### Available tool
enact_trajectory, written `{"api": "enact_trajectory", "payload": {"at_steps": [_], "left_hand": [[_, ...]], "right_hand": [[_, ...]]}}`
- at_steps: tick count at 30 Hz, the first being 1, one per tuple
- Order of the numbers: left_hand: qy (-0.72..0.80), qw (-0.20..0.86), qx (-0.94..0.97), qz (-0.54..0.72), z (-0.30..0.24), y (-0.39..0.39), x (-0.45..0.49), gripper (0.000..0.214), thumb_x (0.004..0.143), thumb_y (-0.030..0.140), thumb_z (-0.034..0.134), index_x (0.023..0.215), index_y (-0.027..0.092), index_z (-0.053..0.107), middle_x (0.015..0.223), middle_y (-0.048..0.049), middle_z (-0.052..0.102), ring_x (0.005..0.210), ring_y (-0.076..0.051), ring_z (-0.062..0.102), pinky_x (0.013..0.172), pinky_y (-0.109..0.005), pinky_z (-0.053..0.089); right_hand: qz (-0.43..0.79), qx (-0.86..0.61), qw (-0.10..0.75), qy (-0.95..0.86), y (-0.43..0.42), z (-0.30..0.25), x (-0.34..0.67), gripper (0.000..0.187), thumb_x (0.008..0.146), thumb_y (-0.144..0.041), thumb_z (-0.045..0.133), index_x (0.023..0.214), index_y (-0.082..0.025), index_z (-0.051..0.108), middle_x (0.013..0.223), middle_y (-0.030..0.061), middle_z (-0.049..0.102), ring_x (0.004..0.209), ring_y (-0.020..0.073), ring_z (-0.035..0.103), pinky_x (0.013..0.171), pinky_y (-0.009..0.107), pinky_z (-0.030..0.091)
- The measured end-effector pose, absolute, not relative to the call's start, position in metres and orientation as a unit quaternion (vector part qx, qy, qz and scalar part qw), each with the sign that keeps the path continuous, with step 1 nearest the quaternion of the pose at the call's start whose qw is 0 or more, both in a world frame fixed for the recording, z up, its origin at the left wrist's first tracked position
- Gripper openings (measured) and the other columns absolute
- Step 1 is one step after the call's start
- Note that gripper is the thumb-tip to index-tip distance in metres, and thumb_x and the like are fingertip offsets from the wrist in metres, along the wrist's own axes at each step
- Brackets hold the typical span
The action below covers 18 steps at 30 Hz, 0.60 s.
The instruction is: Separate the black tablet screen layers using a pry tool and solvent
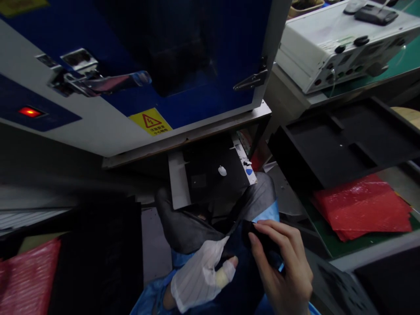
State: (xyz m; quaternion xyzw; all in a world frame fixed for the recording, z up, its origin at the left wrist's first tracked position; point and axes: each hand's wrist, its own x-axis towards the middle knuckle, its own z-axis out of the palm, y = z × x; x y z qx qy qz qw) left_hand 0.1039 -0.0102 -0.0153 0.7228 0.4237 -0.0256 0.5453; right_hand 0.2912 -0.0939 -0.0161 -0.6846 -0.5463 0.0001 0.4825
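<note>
My left hand (205,275) wears a thin white glove that leaves the thumb tip bare. It is curled over my lap, and what lies inside its fingers, if anything, does not show. My right hand (285,258) is bare, its thumb and fingertips pinched together on a small black piece (248,231). Against the dark cloth of my lap, that piece's outline is hard to make out. Just beyond my knees, a black panel (210,162) with a white oval spot rests on a white board (179,179).
A blue and grey cabinet (203,105) with a lever latch (111,83) stands ahead. At right, a black divided tray (348,135) sits above red bubble-wrap bags (367,210), with a white instrument box (315,52) behind. More red bubble wrap (33,280) lies at left.
</note>
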Motion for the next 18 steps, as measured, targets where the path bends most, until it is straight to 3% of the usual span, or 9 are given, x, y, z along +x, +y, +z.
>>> {"api": "enact_trajectory", "payload": {"at_steps": [5, 9, 13, 18], "left_hand": [[0.414, 0.544, 0.73, -0.007, -0.016, -0.01, 0.103, 0.068, 0.094, 0.058, 0.056, 0.129, 0.008, 0.086, 0.127, -0.0249, 0.084, 0.12, -0.041, 0.084, 0.113, -0.048, 0.066], [0.377, 0.593, 0.711, 0.034, -0.012, -0.006, 0.11, 0.063, 0.095, 0.047, 0.055, 0.135, 0.008, 0.083, 0.136, -0.0207, 0.082, 0.128, -0.035, 0.082, 0.121, -0.039, 0.061], [0.344, 0.635, 0.689, 0.065, -0.006, -0.002, 0.115, 0.059, 0.095, 0.04, 0.056, 0.139, 0.009, 0.081, 0.136, -0.0167, 0.084, 0.124, -0.03, 0.084, 0.119, -0.031, 0.061], [0.337, 0.656, 0.673, 0.054, -0.003, -0.001, 0.117, 0.05, 0.095, 0.038, 0.057, 0.127, 0.015, 0.087, 0.136, -0.0133, 0.084, 0.135, -0.032, 0.079, 0.127, -0.036, 0.056]], "right_hand": [[0.007, -0.683, 0.477, -0.552, -0.094, -0.017, 0.291, 0.013, 0.111, -0.016, 0.073, 0.123, -0.02, 0.075, 0.109, 0.0074, 0.077, 0.098, 0.0195, 0.077, 0.09, 0.031, 0.068], [0.008, -0.683, 0.475, -0.555, -0.093, -0.017, 0.293, 0.014, 0.11, -0.015, 0.073, 0.123, -0.021, 0.076, 0.11, 0.0076, 0.078, 0.099, 0.02, 0.077, 0.09, 0.032, 0.068], [0.009, -0.686, 0.477, -0.55, -0.095, -0.018, 0.293, 0.014, 0.11, -0.015, 0.074, 0.123, -0.021, 0.076, 0.109, 0.0074, 0.078, 0.098, 0.02, 0.077, 0.091, 0.032, 0.068], [0.014, -0.684, 0.472, -0.556, -0.095, -0.019, 0.293, 0.013, 0.11, -0.016, 0.073, 0.122, -0.021, 0.075, 0.109, 0.0073, 0.078, 0.098, 0.02, 0.077, 0.089, 0.032, 0.067]]}}
